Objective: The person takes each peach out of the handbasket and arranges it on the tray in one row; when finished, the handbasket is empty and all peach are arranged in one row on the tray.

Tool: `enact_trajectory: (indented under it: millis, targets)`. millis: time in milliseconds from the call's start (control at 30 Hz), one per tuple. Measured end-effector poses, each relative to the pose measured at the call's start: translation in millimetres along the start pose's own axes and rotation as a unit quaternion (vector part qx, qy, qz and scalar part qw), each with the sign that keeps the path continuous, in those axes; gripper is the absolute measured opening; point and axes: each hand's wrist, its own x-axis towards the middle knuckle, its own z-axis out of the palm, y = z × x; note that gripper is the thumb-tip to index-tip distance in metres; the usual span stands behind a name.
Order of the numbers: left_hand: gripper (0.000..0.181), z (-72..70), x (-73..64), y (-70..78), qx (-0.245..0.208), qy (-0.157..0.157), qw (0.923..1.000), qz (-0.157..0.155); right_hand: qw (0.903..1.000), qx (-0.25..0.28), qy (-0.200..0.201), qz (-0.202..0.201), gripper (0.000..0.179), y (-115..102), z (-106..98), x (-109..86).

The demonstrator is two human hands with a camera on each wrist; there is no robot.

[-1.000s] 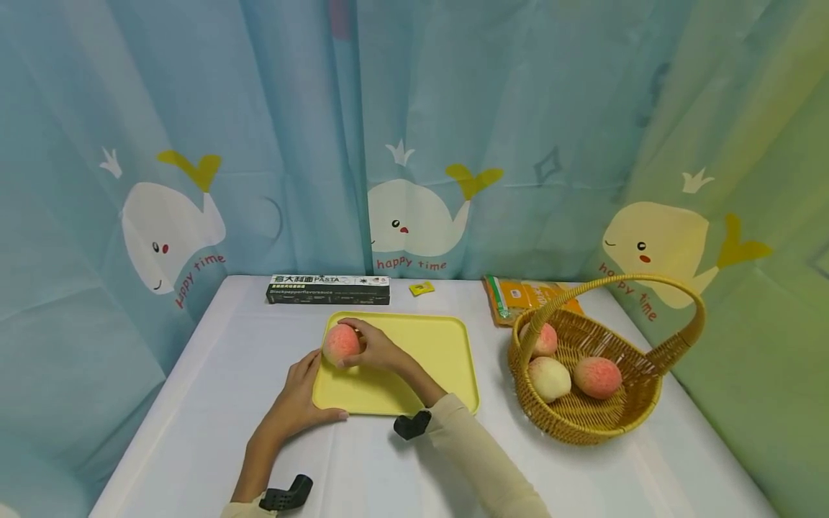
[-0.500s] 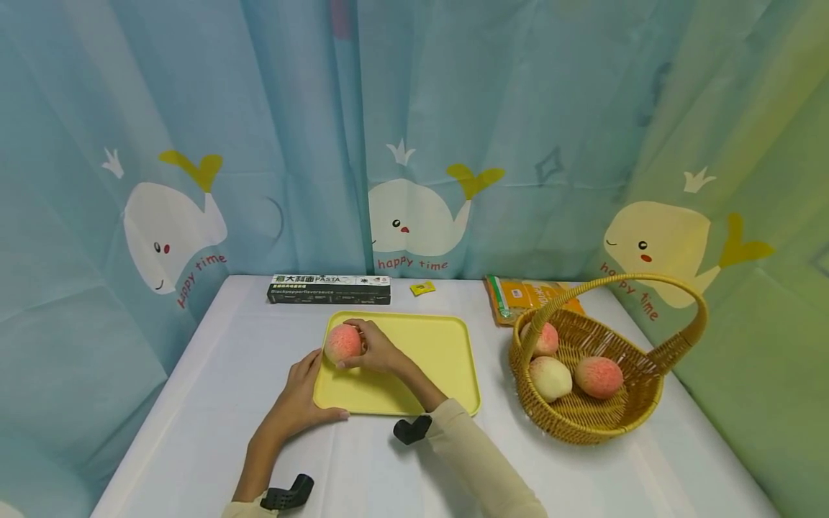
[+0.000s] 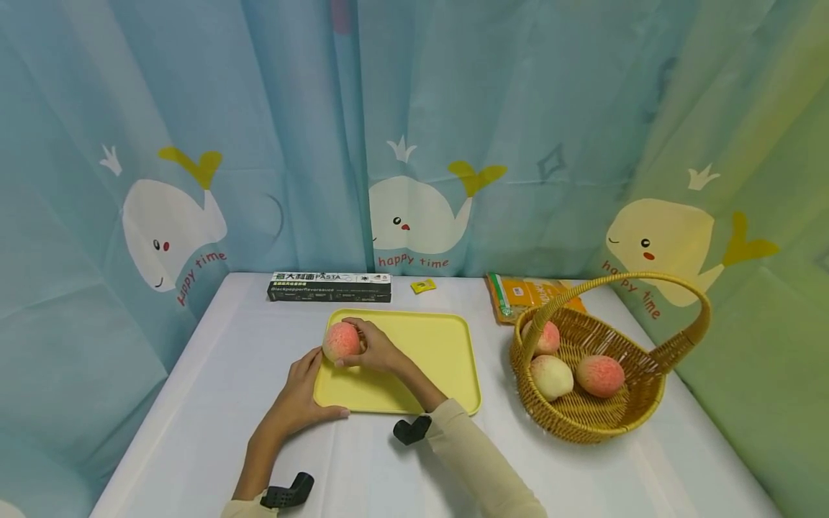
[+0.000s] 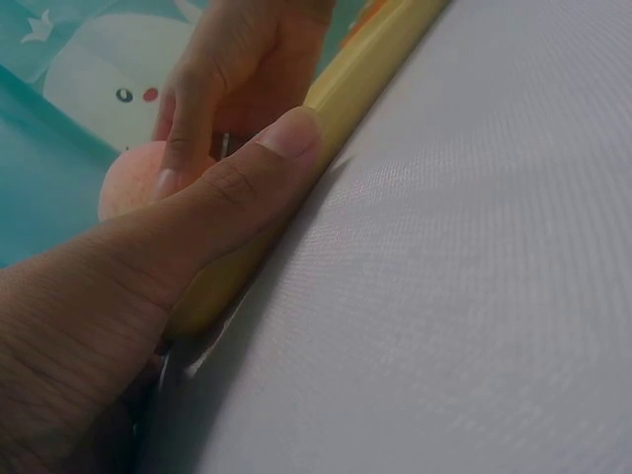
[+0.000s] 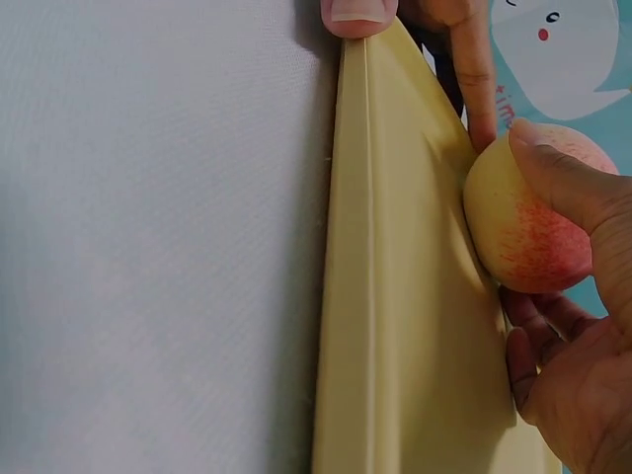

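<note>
On the table [image 3: 194, 410] nothing has visibly moved: left hand [image 3: 301, 396] spread against the tray [image 3: 434, 349], right hand [image 3: 378, 351] pinching the peach [image 3: 340, 342], seemingly resting on it, unreleased.

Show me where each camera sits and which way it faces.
Head: worn on the head, facing forward and down at the tray and basket; the left hand and right hand show.
Left wrist: on that wrist, facing the tray's edge; both hands partly show.
Right wrist: on that wrist, facing the held peach; both hands partly show.
Shared: both wrist views show that peach, the tray and both hands.
</note>
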Motion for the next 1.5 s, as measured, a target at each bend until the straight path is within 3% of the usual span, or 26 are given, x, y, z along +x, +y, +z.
enact_trajectory:
  millis: [267,467,933,1133,1333,1500]
  targets:
    - [0.128,-0.2,-0.2,-1.4,0.005,0.003,1.0000,0.003,0.9999,0.012,-0.002,-0.003,0.081,-3.2,-1.1,-0.7]
    - [0.128,-0.9,-0.6,0.0,-0.004,-0.001,1.0000,-0.001,0.9986,0.051,-0.005,0.014,0.082,-0.1,-3.1,-2.5]
    - [0.128,-0.3,-0.5,-0.8,-0.003,0.002,1.0000,0.004,0.9897,0.143,0.010,0.002,0.075,-6.8,-22.2,-13.4]
    - [0.127,0.9,-3.1,-1.9,-0.008,0.001,1.0000,0.002,0.9871,0.158,0.021,-0.019,0.068,-43.8,-40.7,-31.4]
    - [0.127,0.1,-1.2,-1.4,-0.006,0.005,0.9999,0.007,0.9855,0.137,0.070,-0.072,0.065,-83.7,-63.2,-47.8]
    - [0.128,0.3,-0.2,-1.4,-0.008,0.012,0.9998,0.012,0.9802,0.122,0.101,-0.118,0.062,-94.4,-79.7,-59.0]
